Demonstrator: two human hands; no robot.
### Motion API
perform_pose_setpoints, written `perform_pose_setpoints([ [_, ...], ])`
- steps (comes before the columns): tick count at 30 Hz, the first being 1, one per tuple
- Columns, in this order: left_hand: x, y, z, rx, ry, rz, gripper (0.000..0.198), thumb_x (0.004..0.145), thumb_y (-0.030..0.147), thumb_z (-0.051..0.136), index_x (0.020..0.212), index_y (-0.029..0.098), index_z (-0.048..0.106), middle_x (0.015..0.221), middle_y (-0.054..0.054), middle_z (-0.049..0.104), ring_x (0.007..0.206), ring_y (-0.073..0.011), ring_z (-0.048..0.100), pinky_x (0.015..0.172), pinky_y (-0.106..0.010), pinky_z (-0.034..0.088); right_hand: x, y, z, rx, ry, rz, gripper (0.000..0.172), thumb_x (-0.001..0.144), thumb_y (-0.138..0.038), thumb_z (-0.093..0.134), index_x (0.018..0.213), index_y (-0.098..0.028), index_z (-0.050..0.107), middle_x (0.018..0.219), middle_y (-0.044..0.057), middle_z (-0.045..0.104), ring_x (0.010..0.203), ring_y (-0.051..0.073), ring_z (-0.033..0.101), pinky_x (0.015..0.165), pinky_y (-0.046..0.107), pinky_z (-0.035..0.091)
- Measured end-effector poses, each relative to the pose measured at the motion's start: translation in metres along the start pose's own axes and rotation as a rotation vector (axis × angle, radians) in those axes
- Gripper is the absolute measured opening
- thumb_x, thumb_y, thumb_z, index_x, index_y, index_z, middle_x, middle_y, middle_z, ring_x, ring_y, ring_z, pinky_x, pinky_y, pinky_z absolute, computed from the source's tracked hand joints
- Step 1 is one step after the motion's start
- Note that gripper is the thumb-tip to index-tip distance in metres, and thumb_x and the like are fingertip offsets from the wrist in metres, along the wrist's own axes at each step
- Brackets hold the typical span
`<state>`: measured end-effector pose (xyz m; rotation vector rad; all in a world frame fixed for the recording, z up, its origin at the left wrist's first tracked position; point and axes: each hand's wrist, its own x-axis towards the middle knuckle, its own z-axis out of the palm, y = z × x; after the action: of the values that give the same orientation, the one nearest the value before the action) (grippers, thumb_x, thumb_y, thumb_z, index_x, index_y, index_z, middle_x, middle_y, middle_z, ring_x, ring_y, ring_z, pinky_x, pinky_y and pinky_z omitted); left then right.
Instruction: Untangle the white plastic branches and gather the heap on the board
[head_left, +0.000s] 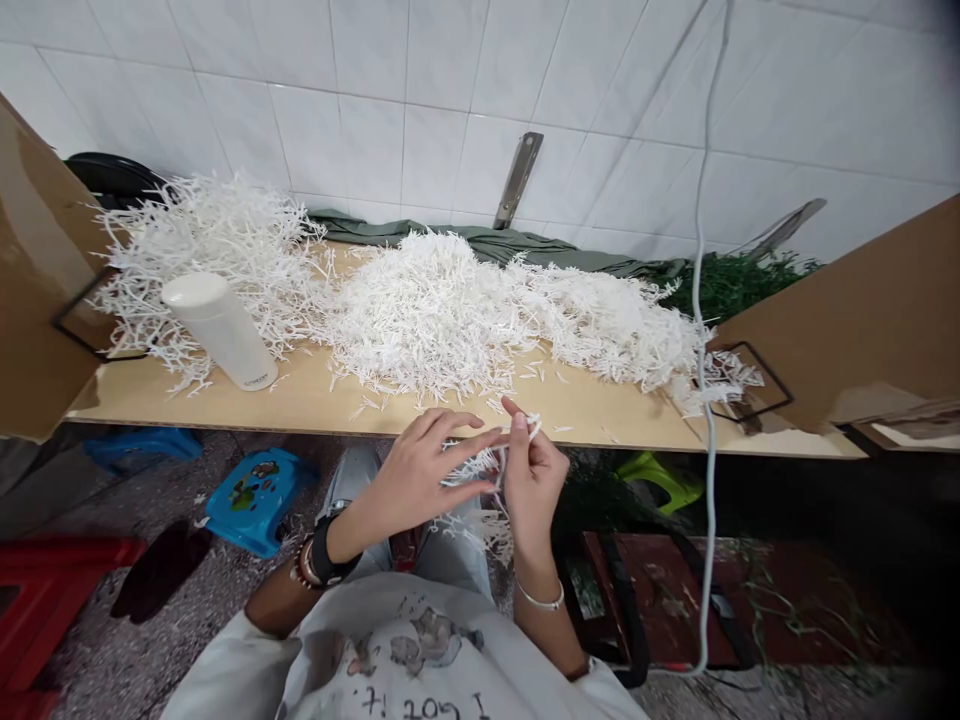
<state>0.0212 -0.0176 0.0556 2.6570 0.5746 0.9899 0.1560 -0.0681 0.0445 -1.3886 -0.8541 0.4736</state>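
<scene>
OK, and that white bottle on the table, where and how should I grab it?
Probably wrap the middle of the white bottle from your side with the nearer left hand: its body is a smooth cylinder, and the white strips crowd its far side, leaving the near side open.

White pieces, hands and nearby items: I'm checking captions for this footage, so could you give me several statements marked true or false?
1. The right hand pinches a white piece between thumb and forefinger. True.
2. The white bottle stands to the right of both hands. False: the white bottle is to their left.
3. The dark wristband is on the wrist of the left hand. True.
4. The stool with a picture on its seat is red. False: that stool is blue.
5. A pale cable passes in front of the table. True.
</scene>
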Motion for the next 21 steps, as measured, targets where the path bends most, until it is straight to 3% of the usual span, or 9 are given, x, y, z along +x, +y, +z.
perform_pose_setpoints([
  [4, -0.004, -0.015, 0.004, 0.027, -0.096, 0.036, 0.046, 0.086, 0.044, 0.058, 0.124, 0.018, 0.055, 0.118, -0.01, 0.062, 0.109, -0.0239, 0.054, 0.091, -0.039, 0.044, 0.007, 0.007, -0.003, -0.034, -0.122, 0.059, 0.051, 0.09, -0.051, 0.048, 0.121, -0.013, 0.063, 0.049, -0.006, 0.038, 0.041, 0.01, 0.035, 0.041, 0.022, 0.031],
  [7, -0.01, -0.018, 0.01, 0.037, -0.012, 0.04, 0.029, 0.088, 0.036, 0.058, 0.112, 0.019, 0.062, 0.109, -0.007, 0.069, 0.098, -0.0209, 0.06, 0.087, -0.037, 0.044, 0.009, 0.011, -0.004, -0.14, -0.193, 0.001, 0.047, 0.089, -0.05, 0.05, 0.111, -0.013, 0.068, 0.048, -0.006, 0.037, 0.044, 0.009, 0.036, 0.043, 0.021, 0.03],
  [11, -0.016, -0.022, 0.015, -0.07, 0.084, 0.034, 0.009, 0.088, 0.027, 0.059, 0.088, 0.02, 0.066, 0.095, -0.002, 0.073, 0.085, -0.0165, 0.063, 0.082, -0.032, 0.043, 0.011, 0.015, -0.005, -0.128, -0.277, 0.035, 0.044, 0.087, -0.051, 0.053, 0.097, -0.013, 0.071, 0.056, 0.0, 0.057, 0.05, 0.013, 0.052, 0.05, 0.024, 0.04],
  [17, -0.021, -0.026, 0.003, -0.363, -0.07, -0.29, 0.017, 0.092, 0.036, 0.051, 0.088, 0.019, 0.054, 0.087, -0.003, 0.062, 0.082, -0.0162, 0.057, 0.074, -0.027, 0.041, 0.017, 0.022, -0.012, -0.105, -0.41, 0.066, 0.049, 0.086, -0.056, 0.053, 0.06, -0.015, 0.063, 0.055, 0.005, 0.06, 0.053, 0.017, 0.055, 0.057, 0.028, 0.043],
  [21, -0.028, -0.023, -0.001, -0.64, -0.183, -0.431, 0.021, 0.095, 0.04, 0.041, 0.089, 0.02, 0.047, 0.079, 0.002, 0.051, 0.071, -0.0132, 0.047, 0.067, -0.024, 0.037, 0.014, 0.021, -0.015, 0.132, -0.679, 0.01, 0.053, 0.087, -0.064, 0.044, 0.071, -0.017, 0.063, 0.076, 0.007, 0.061, 0.069, 0.018, 0.055, 0.068, 0.03, 0.043],
])
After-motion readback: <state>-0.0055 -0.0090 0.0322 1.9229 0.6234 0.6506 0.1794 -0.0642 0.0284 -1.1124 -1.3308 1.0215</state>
